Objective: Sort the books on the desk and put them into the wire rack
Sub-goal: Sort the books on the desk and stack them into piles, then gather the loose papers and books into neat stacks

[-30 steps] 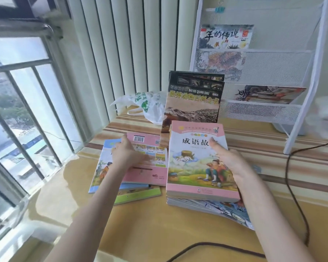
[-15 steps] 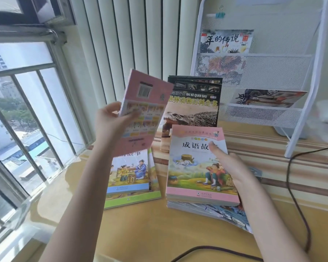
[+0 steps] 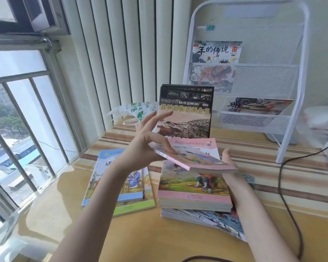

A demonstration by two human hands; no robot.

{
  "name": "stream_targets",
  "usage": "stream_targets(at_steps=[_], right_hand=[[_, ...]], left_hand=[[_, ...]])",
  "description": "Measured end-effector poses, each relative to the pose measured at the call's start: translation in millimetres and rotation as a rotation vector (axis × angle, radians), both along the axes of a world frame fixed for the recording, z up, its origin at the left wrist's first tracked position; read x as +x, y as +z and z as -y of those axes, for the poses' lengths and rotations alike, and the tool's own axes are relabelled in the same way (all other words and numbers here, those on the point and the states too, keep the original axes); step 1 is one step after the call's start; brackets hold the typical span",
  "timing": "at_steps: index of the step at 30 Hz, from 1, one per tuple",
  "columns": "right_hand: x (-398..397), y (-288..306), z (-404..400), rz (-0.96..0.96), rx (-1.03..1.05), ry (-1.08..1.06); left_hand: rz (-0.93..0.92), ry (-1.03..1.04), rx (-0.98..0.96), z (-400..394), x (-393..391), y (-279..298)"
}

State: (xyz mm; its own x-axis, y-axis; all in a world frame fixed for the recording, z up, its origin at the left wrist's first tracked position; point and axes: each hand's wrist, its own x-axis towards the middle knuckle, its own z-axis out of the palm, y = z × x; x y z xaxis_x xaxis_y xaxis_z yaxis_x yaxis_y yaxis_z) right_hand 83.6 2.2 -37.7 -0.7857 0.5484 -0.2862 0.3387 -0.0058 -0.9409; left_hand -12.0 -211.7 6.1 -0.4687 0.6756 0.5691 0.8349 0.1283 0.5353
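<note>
The left hand [image 3: 142,146] pinches the left edge of a thin pink book [image 3: 193,157] over the stack [image 3: 194,191] (light, floppy, glossy, best supported underneath), while the right hand [image 3: 230,167] steadies its far edge, fingers straight.

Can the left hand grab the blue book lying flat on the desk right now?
Probably not yet. The left hand is busy holding the thin pink paperback book over the pink-topped stack. The blue-covered book lies uncovered just below that arm, so once the pink one is set down, the way looks free.
</note>
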Motion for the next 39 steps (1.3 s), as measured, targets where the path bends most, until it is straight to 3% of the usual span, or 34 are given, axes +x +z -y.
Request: stream_targets(at_steps=[4,8,13,15,17,19,21,24,28,33,39], right_hand=[[3,-2,-7,-0.038,0.087,0.110],[-4,9,-5,-0.108,0.072,0.091],[3,2,-7,0.100,0.032,0.306],[2,-5,-10,0.147,0.039,0.266],[3,-3,-8,0.142,0.049,0.256],[2,-2,-8,0.135,0.025,0.248],[1,-2,-7,0.134,0.012,0.253],[3,-2,-8,0.108,0.041,0.241],[7,2,-4,0.068,-0.005,0.263],[5,2,-3,0.053,-0.016,0.239],[6,1,-3,0.035,-0.008,0.227]], left_hand=[[0.037,-0.009,-0.121,-8,-11,-15],[0.366,-0.154,-0.102,-17,-9,-46],[0.599,-0.224,0.036,-17,-14,-55],[0.664,0.001,0.205,-15,-14,-55],[0.556,0.421,0.226,-2,-23,-60],[0.376,0.841,-0.037,24,-42,-73],[0.465,1.049,-0.387,48,-54,-83],[0.708,1.001,-0.505,60,-53,-81],[0.764,1.005,-0.389,63,-61,-75],[0.871,1.015,-0.427,68,-67,-59],[1.073,0.909,-0.132,69,-66,-55]])
